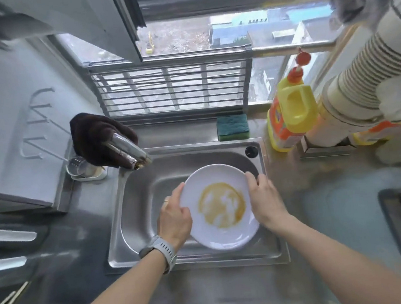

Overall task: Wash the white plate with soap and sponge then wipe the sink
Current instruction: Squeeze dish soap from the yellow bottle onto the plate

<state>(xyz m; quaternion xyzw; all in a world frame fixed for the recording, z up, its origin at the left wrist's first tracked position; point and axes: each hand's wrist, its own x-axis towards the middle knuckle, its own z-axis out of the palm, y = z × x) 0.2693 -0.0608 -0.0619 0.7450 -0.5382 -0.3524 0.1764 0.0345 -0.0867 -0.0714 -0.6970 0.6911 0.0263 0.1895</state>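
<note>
Head view: white plate [222, 208], brown sauce ring at centre, held over the steel sink [136, 209] basin. Left hand [175, 221] grasps its left rim, right hand [264, 198] its right rim, likely to steady it for rinsing. Green sponge [233, 127] and yellow soap bottle [288, 117] wait on the sink's back ledge; faucet [125, 149] at the back-left corner.

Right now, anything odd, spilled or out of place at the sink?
Only the white plate: a brown smear of sauce covers its middle, unwashed. Both hands hold it over the sink. A dark cloth is draped over the faucet. No spill shows.
</note>
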